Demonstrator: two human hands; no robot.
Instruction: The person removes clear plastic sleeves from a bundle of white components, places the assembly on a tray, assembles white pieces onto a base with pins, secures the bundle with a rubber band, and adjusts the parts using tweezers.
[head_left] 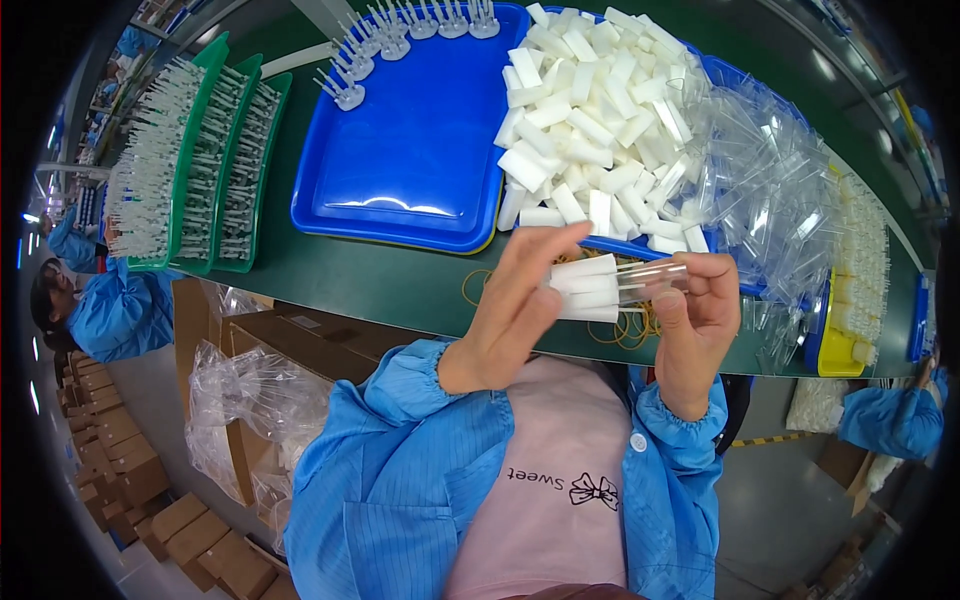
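Observation:
In front of my chest, my left hand closes round a bundle of white oblong pieces with thin stems at its right end. Close against these stems is a clear plastic tube, pinched between the thumb and fingers of my right hand. I cannot tell how far the stems reach into the tube. Just beyond my hands, a heap of white oblong blocks fills a blue tray. To its right lies a pile of clear plastic tubes. Rubber bands lie on the table under my hands.
A blue tray at centre left bears several clear, pronged pieces along its far edge. Green racks with rows of thin parts stand left. A yellow tray sits far right. Cardboard boxes and co-workers in blue are around the green table.

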